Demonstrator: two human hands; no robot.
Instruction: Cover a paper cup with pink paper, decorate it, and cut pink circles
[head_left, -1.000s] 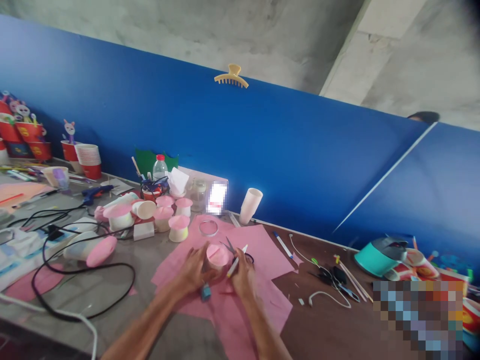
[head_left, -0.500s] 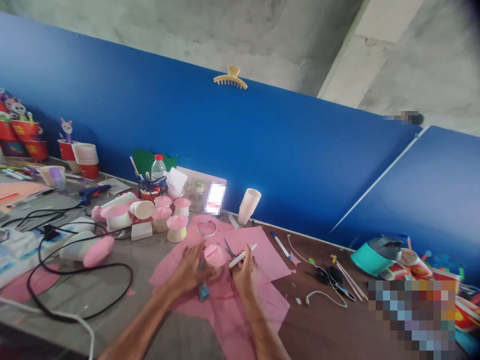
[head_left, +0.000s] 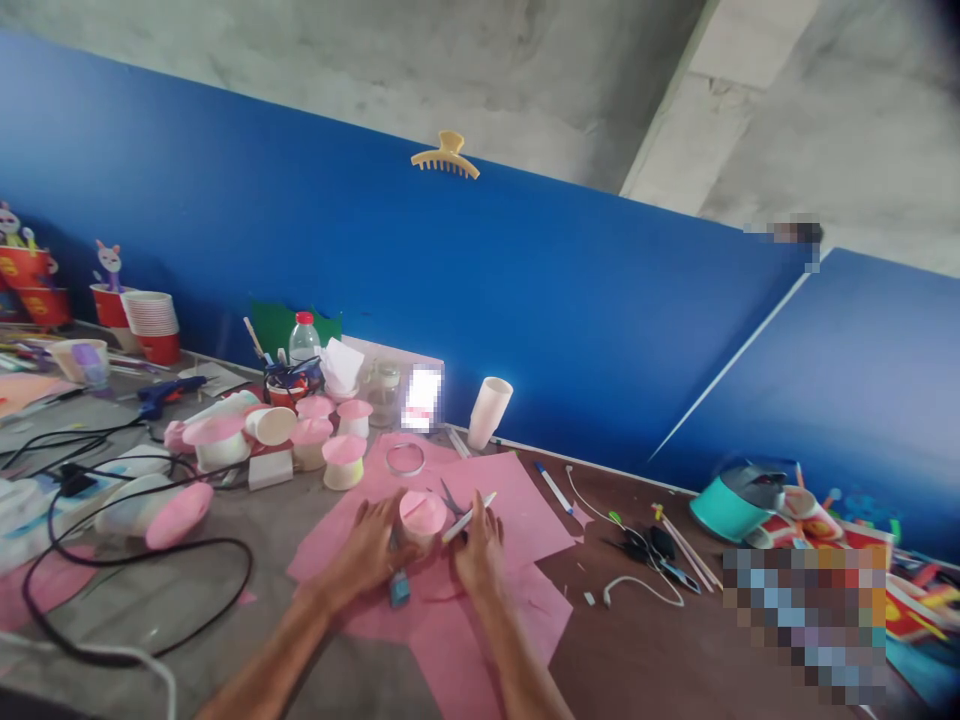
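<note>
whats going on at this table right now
A person works at a cluttered craft table. Their left hand steadies a small pink-topped cup standing on pink paper sheets. Their right hand holds a white pen beside the cup. Scissors lie just behind, and more pink-topped cups stand further left.

I find no legible text, number or brand anywhere in this view. The red paper cups (head_left: 34, 285) at the far left edge of the table carry yellow printed marks, but these are too small and blurred for me to read. The label area on the clear plastic bottle with the red cap (head_left: 303, 340) shows no readable characters. Two areas, one on the table and one at lower right, are pixelated.
</note>
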